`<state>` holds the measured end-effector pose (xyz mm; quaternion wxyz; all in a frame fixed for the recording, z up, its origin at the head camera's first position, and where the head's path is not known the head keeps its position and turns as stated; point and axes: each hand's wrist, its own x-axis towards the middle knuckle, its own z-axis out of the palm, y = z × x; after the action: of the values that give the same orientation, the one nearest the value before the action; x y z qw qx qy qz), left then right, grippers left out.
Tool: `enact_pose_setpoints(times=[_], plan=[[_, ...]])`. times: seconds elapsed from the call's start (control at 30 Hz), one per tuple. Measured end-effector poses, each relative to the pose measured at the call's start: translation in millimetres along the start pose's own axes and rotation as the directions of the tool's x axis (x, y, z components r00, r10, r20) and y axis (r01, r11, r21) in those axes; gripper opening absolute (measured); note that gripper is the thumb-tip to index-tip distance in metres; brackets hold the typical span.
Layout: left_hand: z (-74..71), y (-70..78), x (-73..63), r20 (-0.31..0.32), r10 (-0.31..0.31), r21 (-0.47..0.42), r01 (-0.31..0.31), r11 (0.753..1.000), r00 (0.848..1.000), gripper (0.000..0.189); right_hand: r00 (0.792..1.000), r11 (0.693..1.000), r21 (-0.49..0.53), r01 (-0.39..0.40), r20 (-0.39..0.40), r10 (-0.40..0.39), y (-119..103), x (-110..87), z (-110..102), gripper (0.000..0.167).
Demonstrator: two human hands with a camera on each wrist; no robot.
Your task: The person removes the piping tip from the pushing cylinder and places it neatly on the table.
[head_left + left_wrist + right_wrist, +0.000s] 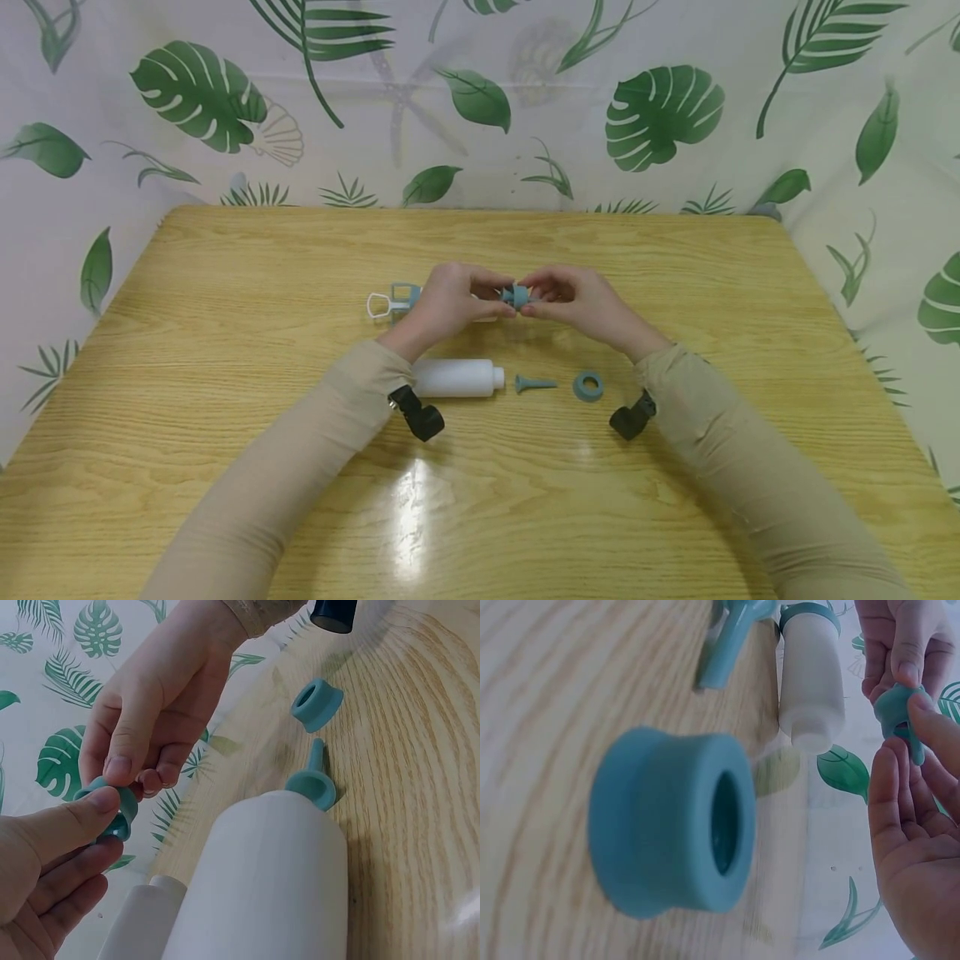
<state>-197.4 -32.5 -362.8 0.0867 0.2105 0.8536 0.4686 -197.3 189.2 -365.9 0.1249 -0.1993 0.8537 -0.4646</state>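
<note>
My left hand [453, 293] and right hand [588, 302] meet above the far half of the table. Between them is a small teal ring-shaped piece [521, 297], pinched by the thumb and fingers of each hand. A narrow teal stem sticks out of it in the right wrist view; fingers cover the rest. Nearer me a white bottle [459, 377] lies on its side, its neck pointing right. Beyond the neck lie a teal funnel-shaped piece [535, 384] with a thin stem and a teal collar [588, 386].
Behind my left hand lies a second white bottle [810, 682] with a teal band. A white wire loop [378, 306] and teal frame [406, 297] extend at its left end. The wooden table [525, 500] ends at a leaf-patterned cloth [480, 167].
</note>
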Motion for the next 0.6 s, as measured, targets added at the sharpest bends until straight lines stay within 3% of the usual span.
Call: enact_pose_setpoints(times=[0.37, 0.6], plan=[[-1.7, 1.4, -0.2, -0.010, 0.002, 0.002, -0.002, 1.000, 1.000, 0.038, 1.000, 1.000, 0.015, -0.026, -0.005, 0.027, -3.2, -2.9, -4.6, 0.042], [-2.2, 2.8, -1.0, -0.011, 0.035, 0.004, -0.035, 0.999, 0.999, 0.033, 0.999, 0.999, 0.020, -0.048, -0.006, 0.048, -1.7, -6.8, -8.8, 0.042]])
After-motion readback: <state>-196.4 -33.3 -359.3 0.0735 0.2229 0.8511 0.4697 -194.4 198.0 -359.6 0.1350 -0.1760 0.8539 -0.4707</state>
